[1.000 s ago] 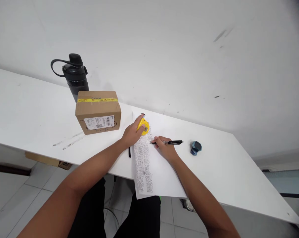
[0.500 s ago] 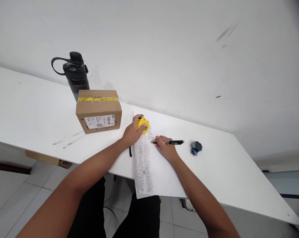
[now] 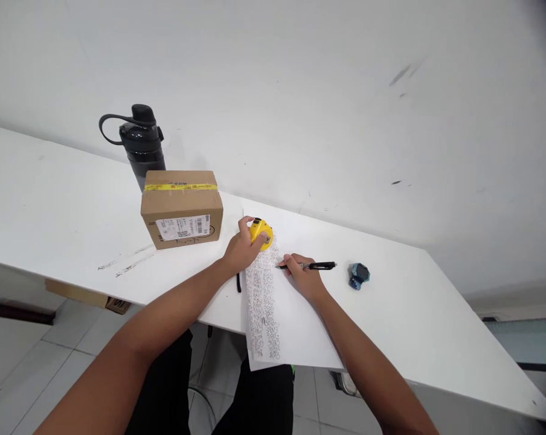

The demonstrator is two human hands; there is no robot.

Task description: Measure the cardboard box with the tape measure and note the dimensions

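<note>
My left hand is closed around a yellow tape measure, which rests at the top of a sheet of paper. Dense dark marks fill the left part of that sheet. In my right hand is a black pen, its tip pointing left and at or just above the marked area near the tape measure. The lower end of the paper hangs over the table's front edge. Part of a thin black object shows below my left wrist; its kind is unclear.
A taped cardboard box with a label stands left of my left hand. Behind it is a black bottle with a loop handle. To the right lies a blue wristwatch on the white table. A wall rises along the back edge.
The whole view has shifted slightly. My left fingers have changed position a little on the tape measure, showing more of its top. The pen stays in my right hand near the same spot.
</note>
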